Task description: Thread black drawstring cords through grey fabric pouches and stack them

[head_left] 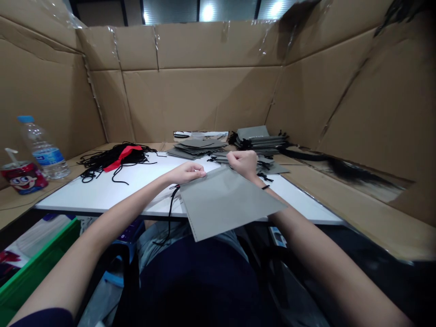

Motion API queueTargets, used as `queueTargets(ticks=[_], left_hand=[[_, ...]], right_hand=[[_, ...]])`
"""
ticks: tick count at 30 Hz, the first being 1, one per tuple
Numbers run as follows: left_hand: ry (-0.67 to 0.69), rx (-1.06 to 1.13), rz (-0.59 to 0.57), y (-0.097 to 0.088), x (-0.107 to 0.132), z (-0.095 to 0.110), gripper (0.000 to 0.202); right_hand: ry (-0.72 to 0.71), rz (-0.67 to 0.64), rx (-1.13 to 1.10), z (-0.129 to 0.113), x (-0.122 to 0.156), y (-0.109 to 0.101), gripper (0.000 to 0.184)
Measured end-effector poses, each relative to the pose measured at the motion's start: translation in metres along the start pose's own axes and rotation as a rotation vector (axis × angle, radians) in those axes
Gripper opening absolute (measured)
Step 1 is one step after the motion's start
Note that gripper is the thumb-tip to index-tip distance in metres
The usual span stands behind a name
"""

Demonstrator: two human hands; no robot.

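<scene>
The grey pouch [228,204] hung tilted over the near edge of the white table [306,204], its far left corner pinched in the left hand [190,172]. The right hand [242,163] was clenched beside its far edge, grasping what I couldn't tell; a black cord [172,204] dangled left, and stacked pouches [197,147] lay beyond.

No lettering can be read: the blue label [48,157] on the left bottle [39,138] and the far-right grey pouch [252,132] show only blurred marks.
</scene>
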State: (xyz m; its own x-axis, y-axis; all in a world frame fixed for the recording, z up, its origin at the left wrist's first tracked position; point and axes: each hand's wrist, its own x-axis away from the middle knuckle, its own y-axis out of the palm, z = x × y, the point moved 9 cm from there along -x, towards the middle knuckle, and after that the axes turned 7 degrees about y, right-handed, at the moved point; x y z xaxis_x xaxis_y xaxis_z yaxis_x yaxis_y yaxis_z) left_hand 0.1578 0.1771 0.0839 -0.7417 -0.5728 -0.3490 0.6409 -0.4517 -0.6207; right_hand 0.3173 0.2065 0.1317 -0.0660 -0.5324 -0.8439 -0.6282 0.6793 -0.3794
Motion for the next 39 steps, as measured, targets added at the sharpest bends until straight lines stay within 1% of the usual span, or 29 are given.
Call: queueTargets(ticks=[3,6,8,10,13,15,18,21,23,24,27,30,33,36,39], left_hand=[[0.001,0.011,0.010,0.002,-0.001,0.003,0.042],[-0.009,-0.006,-0.005,0.003,0.000,0.003,0.043],[-0.044,-0.012,-0.019,0.001,0.002,-0.002,0.045],[-0.110,0.020,-0.002,-0.006,0.004,-0.012,0.050],[-0.201,0.125,0.124,-0.027,0.008,-0.028,0.060],[-0.222,0.194,0.220,-0.041,0.011,-0.035,0.063],[-0.245,0.289,0.321,-0.056,0.014,-0.040,0.062],[-0.211,0.393,0.418,-0.066,0.017,-0.038,0.051],[-0.155,0.406,0.467,-0.071,0.018,-0.034,0.040],[-0.130,0.391,0.493,-0.074,0.019,-0.033,0.037],[-0.097,0.358,0.608,-0.081,0.022,-0.033,0.037],[-0.110,0.427,0.728,-0.087,0.026,-0.041,0.041],[-0.123,0.530,0.782,-0.088,0.028,-0.048,0.041],[-0.109,0.582,0.777,-0.088,0.027,-0.049,0.042],[-0.049,0.613,0.773,-0.089,0.026,-0.045,0.044]], right_hand=[[-0.020,-0.045,-0.018,-0.008,0.002,0.007,0.044],[-0.019,-0.072,-0.022,-0.008,0.003,0.008,0.045],[-0.010,-0.079,-0.011,-0.003,0.002,0.007,0.044],[0.016,-0.065,0.006,0.005,0.000,0.002,0.044],[0.068,-0.011,0.029,0.018,-0.004,-0.007,0.042],[0.113,0.045,0.052,0.026,-0.006,-0.014,0.040],[0.177,0.111,0.102,0.036,-0.009,-0.022,0.038],[0.221,0.163,0.147,0.042,-0.011,-0.027,0.039],[0.248,0.198,0.162,0.045,-0.012,-0.031,0.039],[0.260,0.207,0.166,0.047,-0.012,-0.032,0.038],[0.277,0.201,0.170,0.048,-0.011,-0.032,0.039],[0.292,0.178,0.173,0.047,-0.009,-0.030,0.040],[0.293,0.160,0.172,0.043,-0.007,-0.029,0.040],[0.293,0.141,0.170,0.039,-0.006,-0.027,0.040],[0.304,0.134,0.175,0.038,-0.006,-0.027,0.040]])
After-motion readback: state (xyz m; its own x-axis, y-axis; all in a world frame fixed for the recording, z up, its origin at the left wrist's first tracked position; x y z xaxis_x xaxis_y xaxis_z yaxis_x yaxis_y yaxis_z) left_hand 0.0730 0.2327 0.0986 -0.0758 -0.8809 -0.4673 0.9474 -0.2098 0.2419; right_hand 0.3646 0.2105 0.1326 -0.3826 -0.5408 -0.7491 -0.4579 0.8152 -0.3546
